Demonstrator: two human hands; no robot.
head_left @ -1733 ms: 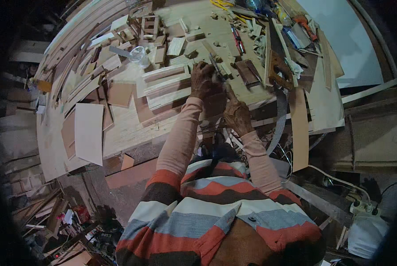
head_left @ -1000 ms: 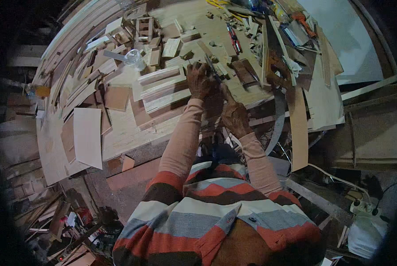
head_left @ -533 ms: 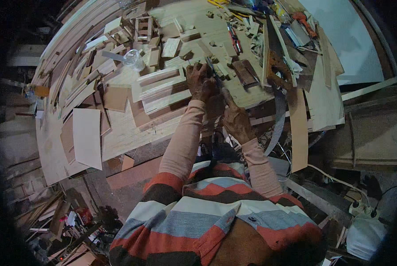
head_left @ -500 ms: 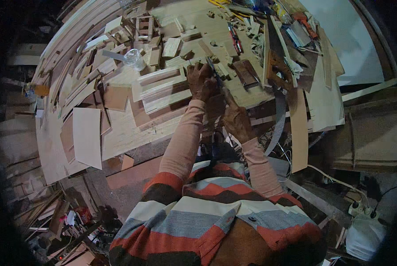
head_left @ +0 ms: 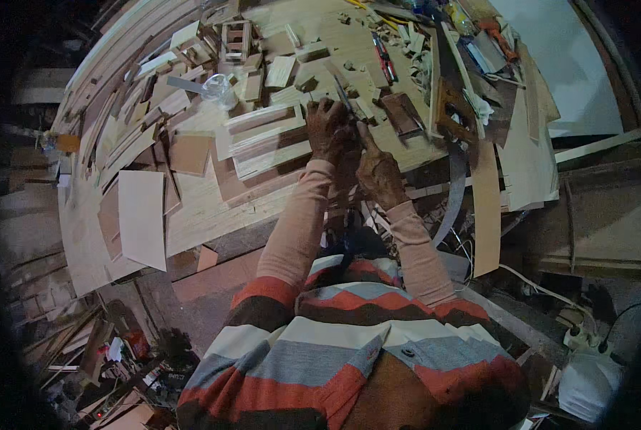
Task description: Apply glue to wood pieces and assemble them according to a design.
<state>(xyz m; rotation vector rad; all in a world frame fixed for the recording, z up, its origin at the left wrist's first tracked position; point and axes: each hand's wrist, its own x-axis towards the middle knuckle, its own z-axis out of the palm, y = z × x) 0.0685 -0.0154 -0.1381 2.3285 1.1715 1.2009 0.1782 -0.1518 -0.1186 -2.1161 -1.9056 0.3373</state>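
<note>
My left hand is closed near the front edge of the workbench; whatever lies under its fingers is hidden. Just to its right, my right hand wraps round the near end of a long, thin, dark file-like tool, its index finger stretched along it. The tool points away from me, passing close by the left knuckles. Beside my left hand sits a pale wooden frame of strips. A dark brown wooden block lies beyond my right hand.
A handsaw with a wooden handle lies to the right, its blade hanging over the edge. Wood offcuts, a clear plastic cup and red-handled pliers lie farther back. A pale panel rests at the left.
My right hand and the tool have moved forward, away from me, and the right hand is closer to the left. My left hand stays nearly in place.
</note>
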